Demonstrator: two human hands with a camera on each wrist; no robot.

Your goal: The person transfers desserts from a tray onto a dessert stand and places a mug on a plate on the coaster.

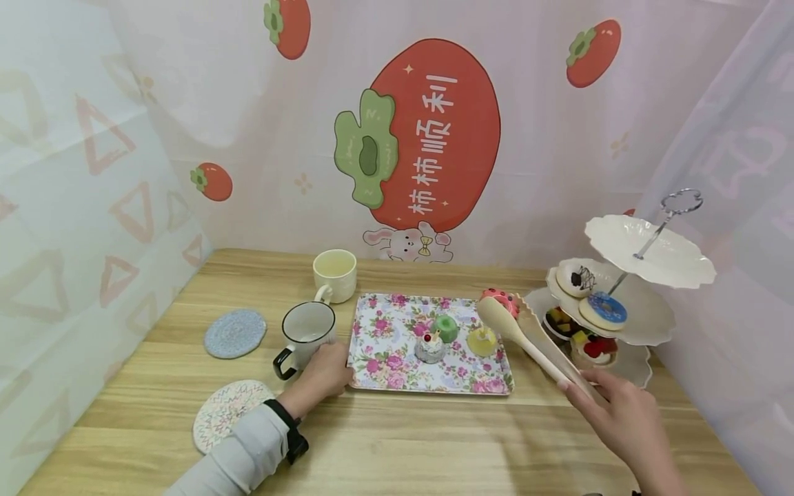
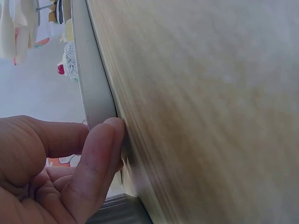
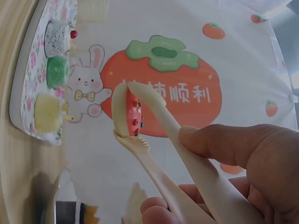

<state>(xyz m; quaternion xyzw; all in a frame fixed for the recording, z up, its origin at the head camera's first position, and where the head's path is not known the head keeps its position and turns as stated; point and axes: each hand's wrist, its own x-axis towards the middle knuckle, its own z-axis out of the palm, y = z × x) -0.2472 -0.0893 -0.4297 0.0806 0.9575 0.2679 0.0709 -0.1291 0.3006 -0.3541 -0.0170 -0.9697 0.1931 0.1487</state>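
My right hand (image 1: 629,417) grips beige tongs (image 1: 546,355). Between the tongs' ends is a round toy pastry (image 3: 133,114) with pink icing and coloured dots, held in the air beyond the tray's right side. At the near left corner of the floral tray (image 1: 386,327), my left hand (image 1: 325,372) pinches the rim between thumb and fingers. On the tray stand a grey-white cake (image 1: 430,350) with a cherry, a green jelly-like sweet (image 1: 445,328) and a yellow one (image 1: 482,341).
A white mug (image 1: 308,324) with a black handle stands beside my left hand, a cream cup (image 1: 336,275) behind it. Two round coasters (image 1: 236,333) lie left. At right rises a tiered stand (image 1: 648,255) with several toy desserts. A printed cloth hangs behind the table.
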